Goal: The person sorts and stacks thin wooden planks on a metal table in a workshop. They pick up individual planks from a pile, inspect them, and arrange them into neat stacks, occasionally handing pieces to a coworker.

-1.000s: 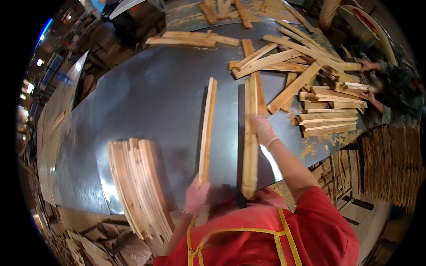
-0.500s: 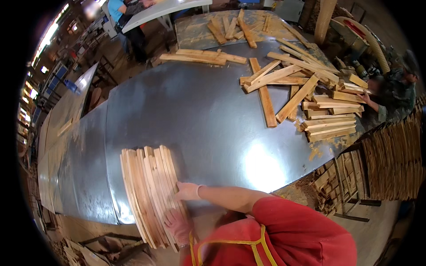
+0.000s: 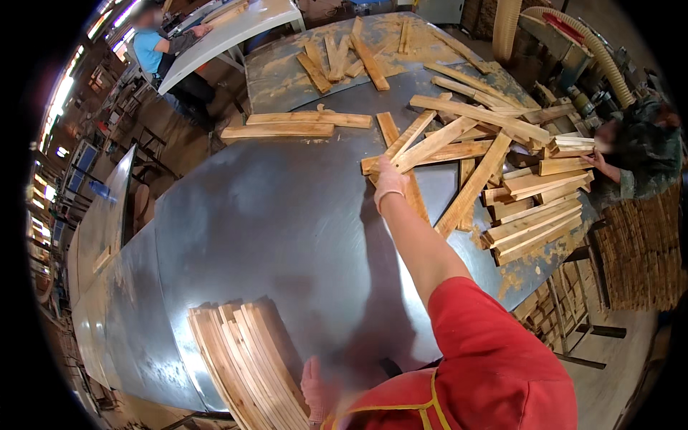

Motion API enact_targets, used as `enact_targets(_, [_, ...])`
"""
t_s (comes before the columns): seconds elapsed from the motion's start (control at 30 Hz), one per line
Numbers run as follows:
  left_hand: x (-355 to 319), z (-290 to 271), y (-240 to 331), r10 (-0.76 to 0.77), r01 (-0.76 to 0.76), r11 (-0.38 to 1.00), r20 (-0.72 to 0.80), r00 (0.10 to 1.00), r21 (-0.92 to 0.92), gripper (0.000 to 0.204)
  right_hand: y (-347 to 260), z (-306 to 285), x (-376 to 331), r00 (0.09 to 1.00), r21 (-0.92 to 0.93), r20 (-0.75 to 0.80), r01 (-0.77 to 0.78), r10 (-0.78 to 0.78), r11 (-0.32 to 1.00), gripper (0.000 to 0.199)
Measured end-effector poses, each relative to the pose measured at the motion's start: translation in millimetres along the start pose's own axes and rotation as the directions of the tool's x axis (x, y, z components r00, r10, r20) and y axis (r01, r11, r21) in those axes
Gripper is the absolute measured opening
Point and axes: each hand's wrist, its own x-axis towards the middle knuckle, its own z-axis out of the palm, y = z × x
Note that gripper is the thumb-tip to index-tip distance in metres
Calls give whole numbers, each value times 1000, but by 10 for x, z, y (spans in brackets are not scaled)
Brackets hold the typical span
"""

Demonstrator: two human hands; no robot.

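Note:
My right hand (image 3: 391, 179), in a pale glove, reaches across the metal-topped table. Its fingers are closed round the near end of a wooden board (image 3: 438, 142) in a criss-cross heap. Other boards lie under and beside it, such as a long slanting board (image 3: 476, 183). Low in the view, my left hand (image 3: 314, 390), gloved too, has its fingers stretched out and holds nothing. Just left of it, a row of narrow boards (image 3: 247, 358) stands packed side by side at the table's near edge. The bottom of that row runs out of the picture.
At the right, a co-worker's hand (image 3: 593, 162) touches stacked short boards (image 3: 548, 185). Two boards (image 3: 308, 120) lie at the table's far side, with several more beyond. Another person (image 3: 154, 54) stands at a pale table (image 3: 247, 36). Sawdust coats parts of the metal surface (image 3: 287, 208).
My right hand has left the packed row, reached forward and right, and closed on a board in the heap. My left hand has come off the row. The whole view has shifted.

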Motion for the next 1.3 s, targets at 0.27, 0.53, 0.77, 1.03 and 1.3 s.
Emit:
enact_targets(0.27, [661,-79,822,-11,11,995,6,1000,-97,70,22,-582,-304,804,181,577,-298,144,937,43])
enact_targets(0.53, [1488,-15,1239,-10,516,356,549,836,-779,44,685,-3166,-1820,-4,-626,740,-368,673,687,52])
enact_targets(0.77, [728,107,586,-288,310,465,190,939,-829,31,1042,-2491,-1823,291,-556,673,-408,681,724,15])
enact_targets(1.03, [-634,-1151,-980,-4,66,992,-502,865,107,20,1850,-2916,-3455,200,-686,712,402,673,606,40])
enact_targets(1.3, [-1207,-1282,-1896,-307,446,883,-543,781,142,65,1830,-2273,-3504,-124,-196,789,878,602,437,49])
